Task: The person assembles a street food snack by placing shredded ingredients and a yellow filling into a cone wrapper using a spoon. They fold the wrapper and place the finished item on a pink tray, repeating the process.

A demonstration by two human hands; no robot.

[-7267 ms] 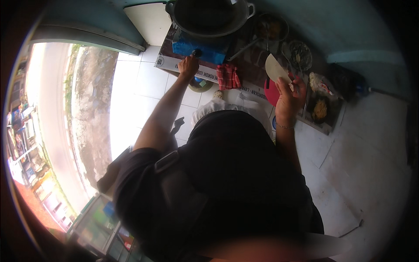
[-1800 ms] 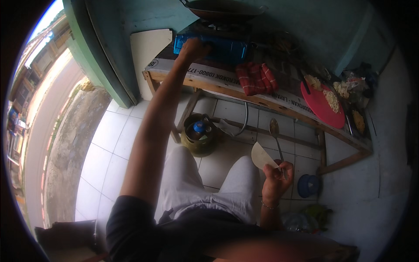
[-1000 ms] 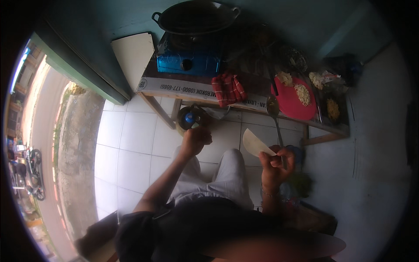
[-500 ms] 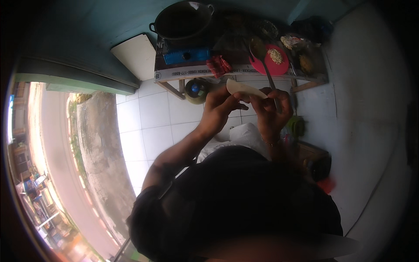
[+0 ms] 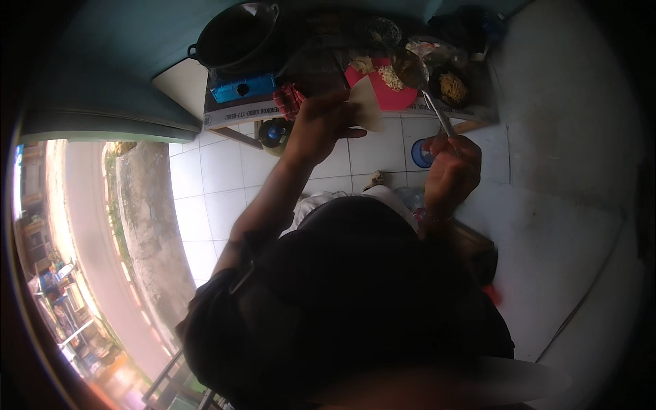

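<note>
Left hand: the left hand [image 5: 321,126] is raised at about 12 o'clock from the person's head, fingers closed on a pale, flat, roughly triangular wrapper sheet [image 5: 365,106]; it seems held up flat and free of the table so that filling can go onto it.
Right hand: the right hand [image 5: 451,171], at about 1 o'clock, is closed round the handle of a long metal spoon [image 5: 427,92]; the shaft runs up and away so that the bowl reaches over the food.
Wrapper sheet: in the air just below the round red plastic plate [image 5: 393,99], its upper edge overlapping the plate's near rim.
Red plate: carries a small heap of pale yellow filling, near the spoon's bowl.
Low wooden table: the low wooden table [image 5: 471,116] keeps plate and bowls within arm's reach.
Stove: a blue single-burner gas stove [image 5: 242,87] at 11 o'clock bears a black two-handled wok [image 5: 232,34], well apart from both hands.
Floor: white tiled floor [image 5: 205,198] below.
</note>
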